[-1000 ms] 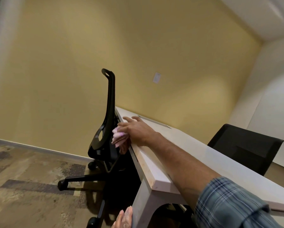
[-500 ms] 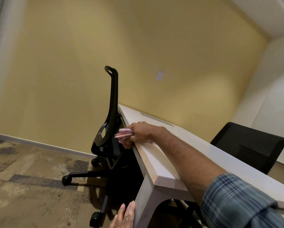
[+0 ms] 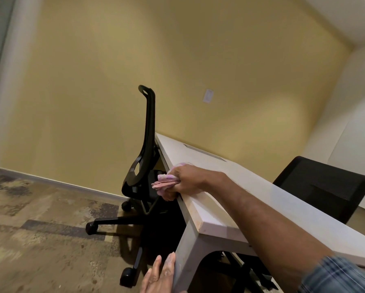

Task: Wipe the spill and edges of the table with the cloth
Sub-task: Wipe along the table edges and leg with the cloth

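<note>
Right hand [image 3: 188,179] clenched around bunched pink cloth [image 3: 164,182], pressed onto long side edge of white table [image 3: 219,226] (beside black chair [image 3: 143,144]), presumably for edge-wiping; left hand [image 3: 160,275] flat, fingers extended, holding nothing, against table leg, likely bracing.

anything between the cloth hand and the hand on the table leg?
Head view: only bare pale table edge runs from the right hand, gripping the pink cloth, to the left hand.
</note>
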Demonstrator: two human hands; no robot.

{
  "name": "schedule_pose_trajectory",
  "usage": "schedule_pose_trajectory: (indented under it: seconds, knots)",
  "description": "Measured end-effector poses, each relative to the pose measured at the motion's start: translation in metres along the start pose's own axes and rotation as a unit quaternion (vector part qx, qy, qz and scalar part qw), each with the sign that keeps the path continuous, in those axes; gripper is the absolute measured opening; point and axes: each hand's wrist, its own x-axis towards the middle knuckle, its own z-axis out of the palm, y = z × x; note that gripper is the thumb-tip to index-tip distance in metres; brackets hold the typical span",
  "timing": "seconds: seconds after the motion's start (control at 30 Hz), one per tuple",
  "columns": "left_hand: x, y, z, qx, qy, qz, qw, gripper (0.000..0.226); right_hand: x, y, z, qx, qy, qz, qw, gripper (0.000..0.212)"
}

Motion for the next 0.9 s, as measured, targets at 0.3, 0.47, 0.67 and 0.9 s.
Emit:
schedule_pose_trajectory:
  seconds: [0.3,0.47,0.67,0.9]
  knots:
    - [-0.016,0.047,-0.034,0.011,-0.148,-0.162,0.976,0.087,-0.039,-0.016,0.002,0.064,-0.030,-0.001,0.997,0.041]
    - [-0.019,0.051,-0.047,-0.004,-0.129,-0.165,0.978,0.083,-0.071,-0.033,-0.003,0.060,-0.025,-0.011,0.998,0.041]
    - [-0.026,0.054,-0.041,0.017,-0.106,-0.185,0.977,0.082,-0.109,-0.047,-0.003,0.038,-0.009,-0.036,0.999,0.043]
    - [-0.040,0.043,-0.023,0.047,0.046,-0.087,0.994,0.083,-0.149,-0.066,0.006,-0.019,0.084,-0.053,0.995,0.015]
